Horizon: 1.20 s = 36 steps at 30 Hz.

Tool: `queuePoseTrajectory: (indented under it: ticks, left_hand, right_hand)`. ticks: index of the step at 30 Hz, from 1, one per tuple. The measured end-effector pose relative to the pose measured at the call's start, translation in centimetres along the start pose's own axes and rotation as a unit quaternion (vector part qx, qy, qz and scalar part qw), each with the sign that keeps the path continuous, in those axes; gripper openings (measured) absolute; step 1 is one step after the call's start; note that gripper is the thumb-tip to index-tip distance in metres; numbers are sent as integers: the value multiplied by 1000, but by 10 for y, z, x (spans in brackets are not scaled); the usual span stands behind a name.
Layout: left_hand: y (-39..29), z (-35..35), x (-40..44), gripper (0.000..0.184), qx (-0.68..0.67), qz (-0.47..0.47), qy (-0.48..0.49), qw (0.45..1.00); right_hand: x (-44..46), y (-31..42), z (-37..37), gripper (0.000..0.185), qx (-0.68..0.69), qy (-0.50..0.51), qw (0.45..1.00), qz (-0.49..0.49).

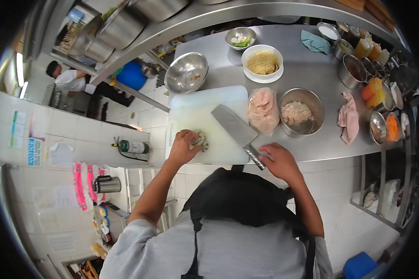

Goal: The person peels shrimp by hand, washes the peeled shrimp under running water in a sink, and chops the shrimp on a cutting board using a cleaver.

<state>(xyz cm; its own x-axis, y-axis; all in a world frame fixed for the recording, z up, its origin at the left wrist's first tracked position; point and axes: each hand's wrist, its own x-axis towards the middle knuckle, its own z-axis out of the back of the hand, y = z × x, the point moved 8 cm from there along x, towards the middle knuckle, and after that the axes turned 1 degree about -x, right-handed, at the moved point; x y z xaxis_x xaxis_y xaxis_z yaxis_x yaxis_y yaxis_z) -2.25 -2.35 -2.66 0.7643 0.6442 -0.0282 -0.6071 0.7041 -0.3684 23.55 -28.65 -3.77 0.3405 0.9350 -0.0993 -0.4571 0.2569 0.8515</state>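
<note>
A white cutting board [209, 100] lies at the front left of the steel table. Near its front edge is a small pile of greyish pieces that look like raw shrimp [200, 141]. My left hand [183, 145] curls its fingers against the pile's left side, closed on some of it. A wide-bladed cleaver [234, 125] rests flat across the board's right edge, its handle toward me. My right hand [280, 161] is beside the handle, thumb and forefinger apart, fingertips at or almost touching it. Right of the blade are a plastic bag of pale pink meat [263, 109] and a steel pot [304, 97] holding chopped pale meat.
Behind the board stand a steel bowl [184, 69], a white bowl of noodles [262, 63] and a small bowl with green pieces [240, 41]. A pink cloth [348, 117], sauce bottles and containers line the right. A steel shelf [246, 11] overhangs the back. Another person [72, 79] works far left.
</note>
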Motion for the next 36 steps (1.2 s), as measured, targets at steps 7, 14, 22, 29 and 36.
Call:
queuePoseTrajectory:
  ticks: [7, 14, 22, 29, 36]
  left_hand:
    - [6, -8, 27, 36, -46, -107, 42, 992]
    - [19, -8, 32, 26, -140, -145, 96, 975]
    - [41, 13, 44, 19, -224, -73, 95, 967]
    - [49, 2, 66, 20, -486, 2, 105, 867]
    - [-35, 4, 66, 24, -362, -121, -120, 916]
  right_hand:
    - [56, 26, -76, 55, -193, -24, 970, -145]
    - [34, 40, -27, 29, -132, -214, 951, -178]
    - [-4, -1, -17, 24, -50, -245, 918, -308]
    - [-8, 9, -40, 22, 70, -197, 944, -255]
    - [-16, 24, -59, 25, 145, -147, 943, -261]
